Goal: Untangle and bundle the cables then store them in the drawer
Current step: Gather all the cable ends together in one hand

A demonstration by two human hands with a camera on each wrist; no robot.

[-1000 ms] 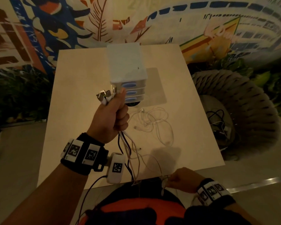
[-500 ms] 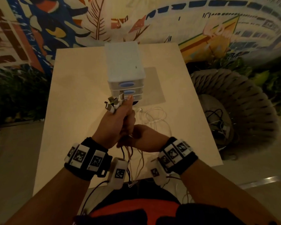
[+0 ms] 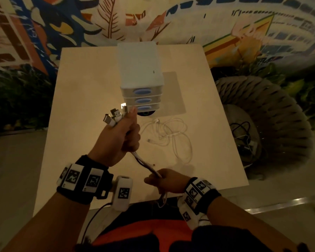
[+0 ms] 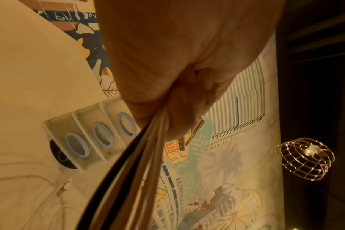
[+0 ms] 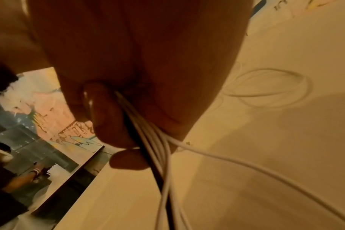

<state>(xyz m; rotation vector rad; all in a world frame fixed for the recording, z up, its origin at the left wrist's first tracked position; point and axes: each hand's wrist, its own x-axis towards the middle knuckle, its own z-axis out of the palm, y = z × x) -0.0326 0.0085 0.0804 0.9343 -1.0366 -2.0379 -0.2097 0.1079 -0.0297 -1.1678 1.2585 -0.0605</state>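
Note:
My left hand (image 3: 124, 131) is raised above the table and grips a bundle of white and black cables (image 3: 145, 165) just below their USB plugs (image 3: 115, 115), which stick out above the fist. The cables run taut down to my right hand (image 3: 164, 180), which grips them near the table's front edge. The left wrist view shows the strands (image 4: 140, 155) leaving the fist; the right wrist view shows the cables (image 5: 148, 132) passing between my curled fingers. A white three-drawer box (image 3: 140, 84) with blue oval handles stands behind, all drawers closed.
A loose tangle of white cable (image 3: 171, 137) lies on the beige table (image 3: 80, 99) to the right of my hands. A dark round object (image 3: 146, 112) sits at the drawer box's base. A woven chair (image 3: 265, 120) holding more dark cables stands right of the table.
My right hand came up to just below the left fist, then slid down the bundle toward the table's front edge, drawing the cables straight. The left hand stayed raised.

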